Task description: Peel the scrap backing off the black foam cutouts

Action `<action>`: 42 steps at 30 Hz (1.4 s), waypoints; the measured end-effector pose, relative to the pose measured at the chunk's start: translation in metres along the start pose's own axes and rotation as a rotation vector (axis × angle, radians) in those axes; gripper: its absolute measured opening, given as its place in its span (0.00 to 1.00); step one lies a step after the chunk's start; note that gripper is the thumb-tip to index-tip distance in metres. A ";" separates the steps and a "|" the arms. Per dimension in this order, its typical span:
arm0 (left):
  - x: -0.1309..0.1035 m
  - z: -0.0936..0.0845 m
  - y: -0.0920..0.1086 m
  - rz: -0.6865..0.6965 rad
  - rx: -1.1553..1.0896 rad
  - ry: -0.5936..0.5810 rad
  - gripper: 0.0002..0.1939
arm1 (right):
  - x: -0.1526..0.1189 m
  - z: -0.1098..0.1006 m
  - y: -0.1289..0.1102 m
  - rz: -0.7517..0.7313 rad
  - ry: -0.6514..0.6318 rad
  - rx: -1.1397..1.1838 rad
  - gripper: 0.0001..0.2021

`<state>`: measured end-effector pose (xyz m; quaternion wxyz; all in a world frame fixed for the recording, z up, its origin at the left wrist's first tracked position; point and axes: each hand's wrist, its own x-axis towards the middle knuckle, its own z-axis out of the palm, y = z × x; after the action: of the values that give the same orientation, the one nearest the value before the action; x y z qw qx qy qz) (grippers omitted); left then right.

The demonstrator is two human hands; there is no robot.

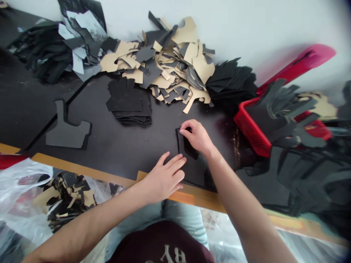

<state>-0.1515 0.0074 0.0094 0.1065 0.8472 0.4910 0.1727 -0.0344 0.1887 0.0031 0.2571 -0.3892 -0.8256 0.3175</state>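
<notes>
The right hand (pixel 196 137) is pinching a black piece (pixel 182 144) at its far left corner, thumb and fingertips coming together on the edge. That piece is lying on the dark table (pixel 123 146), toward the near side and right of the middle. The left hand (pixel 164 177) is resting palm down at the near edge, its fingers spreading slightly apart and gripping nothing — the fingertips are reaching just beside the piece's near end, and whether they are touching it I cannot tell.

Farther off and to the left, a stack of black pieces (pixel 128 102) is sitting on the table. At the left, a grey cutout (pixel 68 133) is lying flat, a darker one showing under its right edge. Along the far side, a heap of tan and grey scraps (pixel 189 60) is spreading out, with a fan of black sheets (pixel 230 80) leaning just right of it. A red basket (pixel 252 129) is standing at the right — grey pieces (pixel 274 113) are filling it and poking over its rim.
</notes>
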 end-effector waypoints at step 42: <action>0.012 -0.003 -0.022 -0.271 -0.546 0.386 0.24 | 0.008 -0.019 -0.025 -0.022 -0.215 0.451 0.10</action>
<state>-0.1646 0.0288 0.0067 0.2561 0.6666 0.5456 0.4386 -0.0383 0.1894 0.0353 0.2517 -0.2768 -0.7607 0.5305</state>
